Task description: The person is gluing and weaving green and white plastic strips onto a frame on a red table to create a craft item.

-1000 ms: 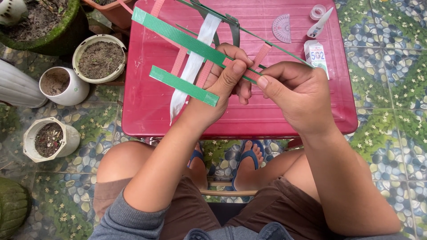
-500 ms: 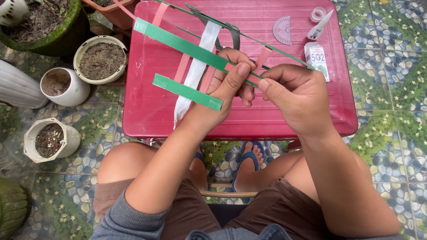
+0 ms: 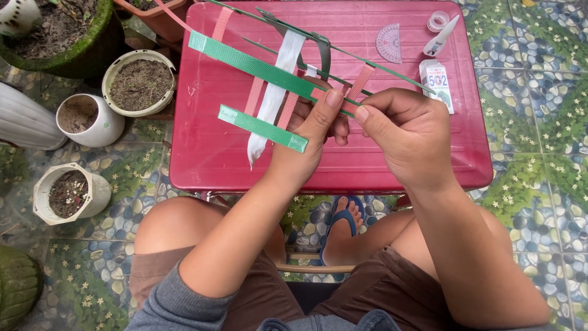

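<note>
Together, green strips (image 3: 263, 67) were pinched by left hand (image 3: 306, 144) and right hand (image 3: 407, 135), fingertips pressed; soil was held in pots (image 3: 138, 83).

Green (image 3: 257, 66), pink (image 3: 254, 95), white strips (image 3: 275, 92) interwoven, held slanted above red table.

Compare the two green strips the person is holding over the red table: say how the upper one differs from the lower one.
The upper green strip is clearly longer than the lower green strip. The upper one is pinched at its right end by the left hand and right hand; the lower one's ends hang free. The upper one sits farther from the person. Both are flat, woven-looking green bands, slanting alike and crossing the pink and white strips.
</note>
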